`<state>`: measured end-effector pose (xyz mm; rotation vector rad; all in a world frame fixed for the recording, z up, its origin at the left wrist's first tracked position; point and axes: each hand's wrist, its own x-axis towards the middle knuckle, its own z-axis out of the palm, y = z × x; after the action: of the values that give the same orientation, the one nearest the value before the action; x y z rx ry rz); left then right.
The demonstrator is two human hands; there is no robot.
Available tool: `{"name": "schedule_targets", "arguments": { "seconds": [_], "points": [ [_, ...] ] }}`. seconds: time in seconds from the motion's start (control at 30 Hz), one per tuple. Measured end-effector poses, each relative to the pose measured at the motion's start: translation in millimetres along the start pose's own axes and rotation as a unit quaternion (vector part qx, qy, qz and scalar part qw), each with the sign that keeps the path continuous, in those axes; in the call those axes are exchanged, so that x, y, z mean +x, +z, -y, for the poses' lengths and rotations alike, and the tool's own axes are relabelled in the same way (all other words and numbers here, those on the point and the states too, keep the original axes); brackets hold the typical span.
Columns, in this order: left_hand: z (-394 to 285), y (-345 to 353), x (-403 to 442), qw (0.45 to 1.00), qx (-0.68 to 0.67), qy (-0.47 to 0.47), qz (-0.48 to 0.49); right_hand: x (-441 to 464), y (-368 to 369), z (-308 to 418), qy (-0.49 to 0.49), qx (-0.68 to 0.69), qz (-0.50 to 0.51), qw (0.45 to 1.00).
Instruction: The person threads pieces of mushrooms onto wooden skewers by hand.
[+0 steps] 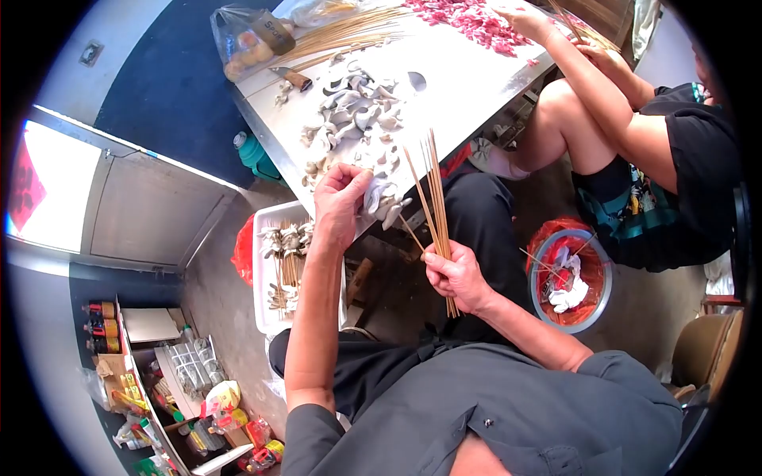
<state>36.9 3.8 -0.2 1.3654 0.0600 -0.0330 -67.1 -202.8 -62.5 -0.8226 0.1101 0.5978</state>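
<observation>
One left hand, pinching at grey mushroom pieces on a skewer beside the table; one right hand, closed round that skewer and a spare bundle. Pushing too hard could tear the pieces.

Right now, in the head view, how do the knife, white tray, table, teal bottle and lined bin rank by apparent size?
Largest to smallest:
1. Table
2. White tray, partly behind the left forearm
3. Lined bin
4. Teal bottle, partly hidden by the table
5. Knife
</observation>
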Motion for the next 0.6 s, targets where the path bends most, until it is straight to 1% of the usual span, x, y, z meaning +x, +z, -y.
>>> {"name": "schedule_targets", "arguments": {
  "seconds": [0.07, 0.1, 0.17, 0.2, 0.27, 0.37, 0.4, 0.47, 0.6],
  "points": [
    [3.8, 2.2, -0.4, 0.999, -0.043, 0.022, -0.022, 4.1, 2.7, 2.6, -0.011, -0.007, -0.003, 1.000],
    [5.2, 2.4, -1.4, 0.999, -0.043, 0.022, -0.023, 5.0, 4.5, 2.0, -0.011, -0.007, -0.003, 1.000],
    [-1.4, 10.0, -8.5, 0.997, 0.009, 0.073, -0.039, 6.1, 8.3, 0.4, -0.053, -0.045, -0.013, 0.997],
    [-0.4, 12.1, -11.6, 0.996, 0.008, 0.073, -0.041, 7.4, 9.4, 0.1, -0.051, -0.046, -0.012, 0.998],
    [0.3, 18.4, -16.9, 0.995, 0.046, 0.084, -0.037, 12.8, 10.9, 1.6, -0.093, -0.069, -0.030, 0.993],
    [6.7, 26.1, -26.9, 0.998, 0.049, 0.043, -0.012, 14.2, 16.6, 10.1, -0.096, -0.073, -0.029, 0.992],
    [12.5, 27.5, -27.7, 0.998, 0.039, 0.052, -0.015, 14.1, 16.6, 11.3, -0.100, -0.074, -0.028, 0.992],
    [14.1, 29.1, -28.5, 0.999, 0.031, 0.040, -0.002, 11.0, 15.7, 10.4, -0.072, -0.073, -0.028, 0.994],
    [15.9, 30.3, -29.7, 1.000, 0.000, 0.005, 0.016, 10.9, 12.5, 5.6, -0.062, -0.041, -0.029, 0.997]
  ]
}}
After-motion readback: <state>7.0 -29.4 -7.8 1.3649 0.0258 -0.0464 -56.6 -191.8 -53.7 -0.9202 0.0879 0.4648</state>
